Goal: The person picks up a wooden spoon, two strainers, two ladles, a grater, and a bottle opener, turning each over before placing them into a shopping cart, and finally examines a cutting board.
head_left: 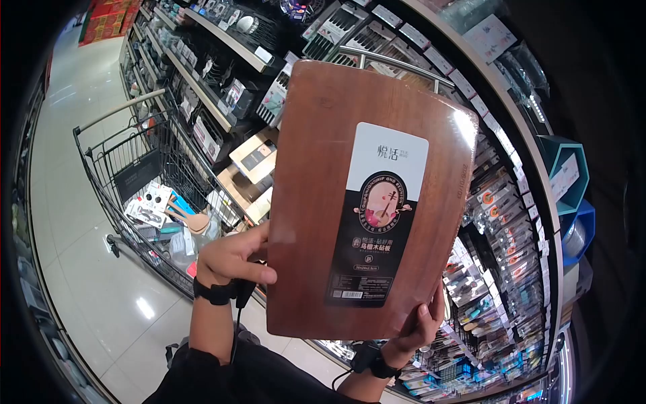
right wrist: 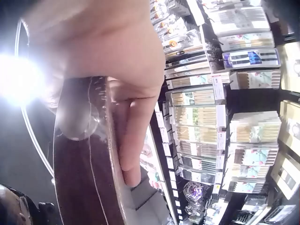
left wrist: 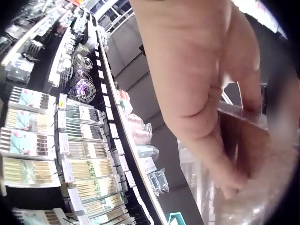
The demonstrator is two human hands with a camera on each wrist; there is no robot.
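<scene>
A large reddish-brown wooden cutting board (head_left: 309, 202) in clear shrink wrap is held up, tilted, in front of the person. Its front bears a white and black label (head_left: 387, 151) with a round picture. At the board's left edge the left hand (head_left: 235, 259) grips it, thumb on the front and fingers hidden behind. The right hand (head_left: 425, 323) holds the lower right corner, its thumb on the front face. In the right wrist view the fingers (right wrist: 138, 126) wrap past the board's edge (right wrist: 101, 159). The left wrist view shows the fingers (left wrist: 220, 164) against the wrapped board.
A black shopping cart (head_left: 128, 168) stands at left with packaged goods and a wooden spoon (head_left: 195, 221) inside. Shelves of packaged chopsticks (left wrist: 89, 164) and utensils run behind the board. Other boxed cutting boards (head_left: 256, 158) sit on a low shelf. Pale floor tiles (head_left: 87, 269) lie at left.
</scene>
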